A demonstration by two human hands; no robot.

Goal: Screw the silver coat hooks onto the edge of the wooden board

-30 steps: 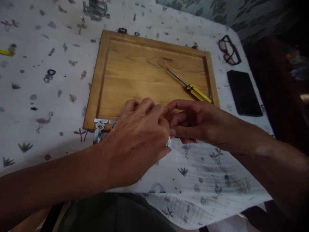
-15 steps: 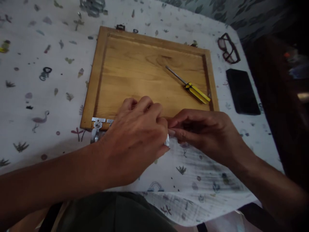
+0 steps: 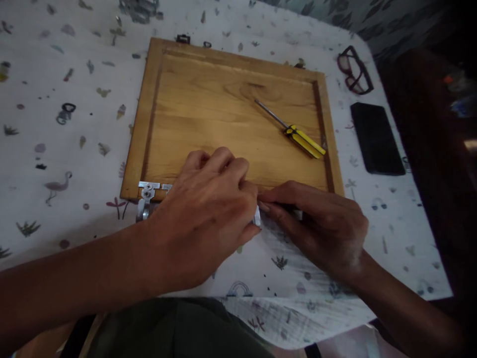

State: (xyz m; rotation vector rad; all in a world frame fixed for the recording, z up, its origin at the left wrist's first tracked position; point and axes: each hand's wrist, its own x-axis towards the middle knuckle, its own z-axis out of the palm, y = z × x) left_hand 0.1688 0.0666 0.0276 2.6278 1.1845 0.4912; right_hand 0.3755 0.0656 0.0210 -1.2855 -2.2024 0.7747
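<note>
A shallow framed wooden panel [image 3: 208,114] lies on the table, with a metal bracket [image 3: 148,191] screwed to its near left corner. My left hand [image 3: 208,214] is curled over the panel's near edge, its fingers closed around a metal fitting [image 3: 257,217] that shows only at the fingertips. Right beside it, my right hand [image 3: 316,223] makes a pinch with thumb and forefinger at that same edge. Whatever is in the pinch is hidden. A screwdriver [image 3: 292,132] with a yellow and black handle rests on the panel, touched by neither hand.
A patterned white cloth [image 3: 74,164] covers the table. Glasses [image 3: 355,72] and a black phone [image 3: 377,139] lie to the right of the panel. Metal pieces [image 3: 139,9] sit at the far left, and dark latches [image 3: 183,39] show along the panel's far edge.
My right hand has turned and lowered slightly, its knuckles dropping toward me while the fingertips stay by the panel's near edge. My left hand holds its place. The view has shifted a little.
</note>
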